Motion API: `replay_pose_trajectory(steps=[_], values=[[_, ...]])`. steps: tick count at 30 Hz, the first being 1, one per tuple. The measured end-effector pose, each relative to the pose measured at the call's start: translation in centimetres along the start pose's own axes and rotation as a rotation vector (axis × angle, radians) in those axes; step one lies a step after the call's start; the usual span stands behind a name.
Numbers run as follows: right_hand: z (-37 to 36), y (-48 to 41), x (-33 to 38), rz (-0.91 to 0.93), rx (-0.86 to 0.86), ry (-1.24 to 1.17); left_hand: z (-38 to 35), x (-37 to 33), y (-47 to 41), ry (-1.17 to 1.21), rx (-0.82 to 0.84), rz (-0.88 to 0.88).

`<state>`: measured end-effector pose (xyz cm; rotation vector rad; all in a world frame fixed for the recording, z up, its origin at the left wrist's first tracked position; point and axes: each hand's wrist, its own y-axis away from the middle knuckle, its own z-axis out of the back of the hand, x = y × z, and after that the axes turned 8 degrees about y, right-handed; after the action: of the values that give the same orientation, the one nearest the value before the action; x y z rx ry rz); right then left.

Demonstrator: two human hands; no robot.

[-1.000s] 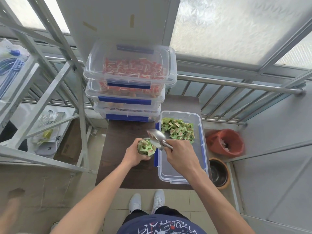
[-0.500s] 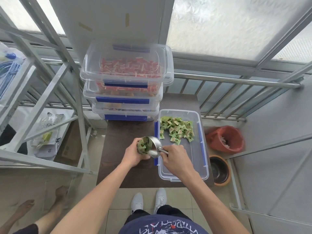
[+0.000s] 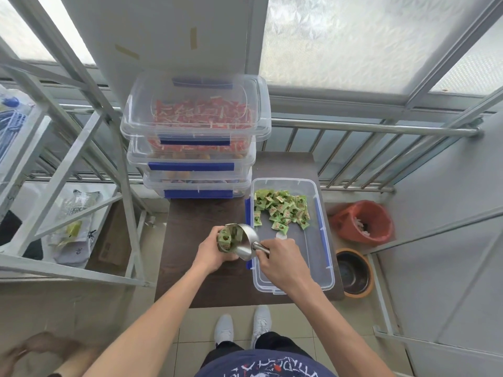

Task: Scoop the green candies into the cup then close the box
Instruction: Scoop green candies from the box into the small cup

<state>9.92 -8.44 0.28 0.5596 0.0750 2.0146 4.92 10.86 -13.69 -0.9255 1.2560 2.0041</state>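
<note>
On the dark worktop (image 3: 190, 281), the left hand (image 3: 215, 253) grips the cup (image 3: 224, 240), already holding green candies. The metal scoop (image 3: 243, 244) tips over its rim, its handle pinched in the right hand (image 3: 281, 261). Further right, the open clear box (image 3: 324, 235) holds the remaining green candies (image 3: 280, 209) at its far end.

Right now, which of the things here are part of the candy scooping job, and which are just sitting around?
In the job:
- green candies in the open box
- cup, held by the left hand
- metal scoop, held by the right hand, tipped at the cup

Just lying about:
- stacked lidded boxes
- orange bucket
- dark bowl
- plastic bag
</note>
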Motion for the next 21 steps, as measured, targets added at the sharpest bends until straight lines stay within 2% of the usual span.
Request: replay_pose_trajectory(steps=[6,12,21], values=[[1.9,0.3,-0.3,0.024,-0.103,-0.029,-0.3,-0.2,0.4,-0.035,-0.014,-0.006],[-0.7,-0.2,0.6,0.045,-0.034,-0.032,-0.2,0.0,0.2,-0.021,-0.022,0.021],[-0.6,-0.1,-1.1,0.045,-0.048,-0.036,-0.5,-0.2,0.5,-0.011,-0.024,0.031]])
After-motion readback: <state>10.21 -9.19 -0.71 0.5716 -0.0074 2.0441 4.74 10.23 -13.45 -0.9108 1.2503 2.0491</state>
